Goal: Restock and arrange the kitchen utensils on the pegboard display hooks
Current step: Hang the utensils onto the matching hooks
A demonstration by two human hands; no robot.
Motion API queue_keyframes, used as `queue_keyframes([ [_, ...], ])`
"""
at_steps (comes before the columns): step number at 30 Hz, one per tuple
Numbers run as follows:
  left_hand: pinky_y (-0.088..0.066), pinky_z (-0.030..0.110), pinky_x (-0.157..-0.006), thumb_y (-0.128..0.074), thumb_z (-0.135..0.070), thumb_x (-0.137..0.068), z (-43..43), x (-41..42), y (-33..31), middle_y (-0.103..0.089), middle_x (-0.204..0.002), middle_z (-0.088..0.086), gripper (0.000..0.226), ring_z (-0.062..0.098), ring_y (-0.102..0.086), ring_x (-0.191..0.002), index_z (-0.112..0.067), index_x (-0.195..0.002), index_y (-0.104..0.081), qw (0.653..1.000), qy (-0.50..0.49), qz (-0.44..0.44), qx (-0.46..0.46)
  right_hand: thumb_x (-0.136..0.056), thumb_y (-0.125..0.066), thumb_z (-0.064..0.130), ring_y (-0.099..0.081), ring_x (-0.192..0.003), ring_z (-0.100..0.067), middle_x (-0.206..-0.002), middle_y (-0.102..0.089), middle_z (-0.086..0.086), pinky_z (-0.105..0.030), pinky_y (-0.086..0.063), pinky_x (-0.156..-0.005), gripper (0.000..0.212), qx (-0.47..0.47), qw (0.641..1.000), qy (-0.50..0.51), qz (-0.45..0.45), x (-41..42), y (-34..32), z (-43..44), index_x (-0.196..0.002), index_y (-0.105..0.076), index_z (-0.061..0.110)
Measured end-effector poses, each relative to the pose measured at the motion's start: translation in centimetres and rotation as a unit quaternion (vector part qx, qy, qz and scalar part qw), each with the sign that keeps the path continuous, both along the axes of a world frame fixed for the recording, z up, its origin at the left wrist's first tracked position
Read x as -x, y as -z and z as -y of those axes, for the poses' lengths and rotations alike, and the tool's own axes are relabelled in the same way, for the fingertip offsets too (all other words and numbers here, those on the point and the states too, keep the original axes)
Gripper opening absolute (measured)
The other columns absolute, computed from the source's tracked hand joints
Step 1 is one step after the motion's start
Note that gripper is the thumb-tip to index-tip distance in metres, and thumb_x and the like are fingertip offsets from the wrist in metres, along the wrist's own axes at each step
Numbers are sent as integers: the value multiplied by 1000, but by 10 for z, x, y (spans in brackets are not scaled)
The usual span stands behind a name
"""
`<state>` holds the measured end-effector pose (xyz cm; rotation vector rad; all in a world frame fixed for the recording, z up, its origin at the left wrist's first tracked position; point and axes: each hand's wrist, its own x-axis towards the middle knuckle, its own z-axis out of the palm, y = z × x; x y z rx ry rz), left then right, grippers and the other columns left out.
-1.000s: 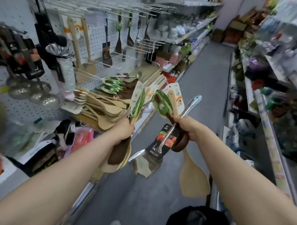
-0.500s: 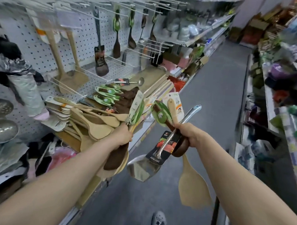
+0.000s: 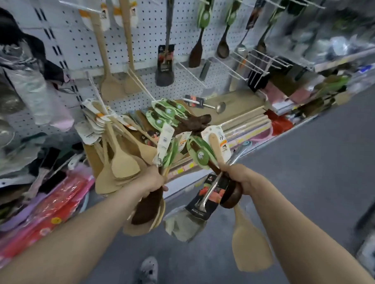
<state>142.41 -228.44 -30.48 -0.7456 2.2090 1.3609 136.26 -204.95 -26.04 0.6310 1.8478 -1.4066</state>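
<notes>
Left hand (image 3: 152,179): my fingers curl round a bundle (image 3: 147,206) of dark and pale spatulas, blades down, tags up. It sits just right of the hung spatulas (image 3: 123,164) that crowd a low hook.

Right hand (image 3: 238,176): clenched on a turner (image 3: 187,223), a dark spoon (image 3: 231,197) and a pale spatula (image 3: 250,249), all blade-down over the floor (image 3: 310,168).

Pegboard (image 3: 144,32): ahead and left. Bare hooks (image 3: 191,75) jut out between hung pieces, above the shelf.

Open floor: to my right.
</notes>
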Motion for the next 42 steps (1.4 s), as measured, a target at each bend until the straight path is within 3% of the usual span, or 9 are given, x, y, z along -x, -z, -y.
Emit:
queue_keyframes([
  [3, -46, 14, -54, -60, -9, -93, 13, 17, 6, -57, -105, 2, 24, 7, -56, -65, -15, -111, -45, 999, -36, -16, 13, -99, -57, 33, -64, -58, -23, -67, -66, -11, -37, -55, -63, 30, -2, 999, -42, 11, 32, 15, 15, -97, -56, 3],
  [6, -50, 31, -85, -68, -18, -87, 28, 38, 14, -66, -108, 6, 30, 24, -63, -92, -10, -113, -54, 996, -77, -22, 24, -98, -58, 35, -66, -57, -22, -67, -68, -10, -34, -55, -61, 32, 5, 998, -62, 23, 60, 26, 27, -99, -57, 4],
  [9, -54, 41, -90, -70, -16, -84, 43, 56, 30, -71, -99, 11, 30, 28, -68, -91, -8, -110, -58, 993, -116, -11, -1, -97, -59, 36, -65, -58, -23, -67, -66, -11, -34, -55, -61, 33, -4, 996, -89, 23, 83, 33, 35, -96, -57, 3],
  [14, -57, 32, -70, -68, -4, -81, 44, 70, 29, -68, -98, 12, 28, 25, -68, -80, -8, -107, -59, 988, -157, -2, 12, -97, -61, 35, -65, -63, -24, -71, -68, -12, -38, -57, -67, 33, -8, 991, -133, 32, 116, 43, 45, -100, -59, 2],
  [22, -36, 14, -40, -57, -7, -93, 31, 82, 26, -61, -85, 6, 27, 8, -55, -62, -3, -119, -51, 961, -273, -17, 40, -97, -62, 28, -69, -84, -29, -96, -72, -17, -42, -58, -82, 34, -31, 959, -283, -7, 182, 52, 65, -114, -61, -1],
  [28, -45, 27, -73, -62, -14, -91, 12, 94, 28, -64, -98, 10, 29, 24, -55, -83, -1, -117, -57, 932, -347, -7, 103, -97, -59, 36, -66, -95, -24, -107, -69, -12, -39, -54, -93, 41, -45, 902, -424, -62, 232, 58, 84, -120, -61, 2],
  [34, -43, 27, -76, -65, -18, -88, 14, 110, 39, -66, -102, 9, 32, 26, -60, -94, -2, -115, -58, 887, -449, -17, 108, -96, -56, 46, -61, -114, -27, -126, -64, -11, -43, -45, -106, 54, -66, 845, -522, -96, 279, 67, 108, -132, -56, 6],
  [40, -49, 37, -83, -67, -18, -85, 32, 141, 55, -63, -112, 18, 42, 35, -59, -105, -3, -122, -55, 887, -442, -22, 131, -100, -53, 36, -64, -91, -18, -100, -68, -4, -29, -52, -80, 37, -70, 822, -557, -101, 300, 62, 143, -121, -60, 7],
  [42, -48, 38, -86, -63, -17, -87, 32, 149, 62, -61, -116, 18, 44, 36, -58, -108, -3, -127, -49, 890, -435, -27, 135, -100, -53, 38, -62, -95, -18, -107, -66, -4, -30, -48, -86, 42, -79, 809, -572, -110, 307, 65, 154, -128, -57, 7],
])
